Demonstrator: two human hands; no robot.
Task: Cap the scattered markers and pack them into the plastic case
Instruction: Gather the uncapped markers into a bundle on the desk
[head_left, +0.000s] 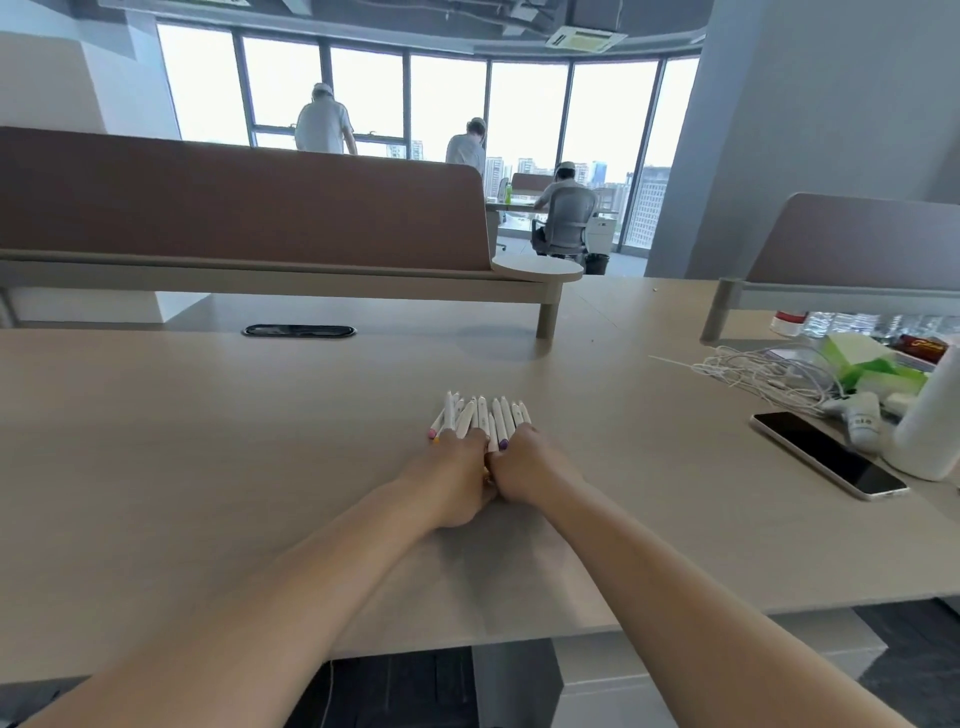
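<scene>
The left hand (452, 478) and right hand (524, 467) touch each other at the near end of the markers (483, 415), fingers curled onto the marker ends. Judged step: gathering the row on the desk (208, 441) (cap status cannot be read). The next move calls for the plastic case, which is not in view. Right of the markers, well apart, lie a phone (826, 452) and, farther back, tangled cables (753, 371); neither obstructs.

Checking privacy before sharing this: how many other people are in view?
3: left standing person and right standing person at the windows, seated person farther right. Dividers may hide others.
</scene>
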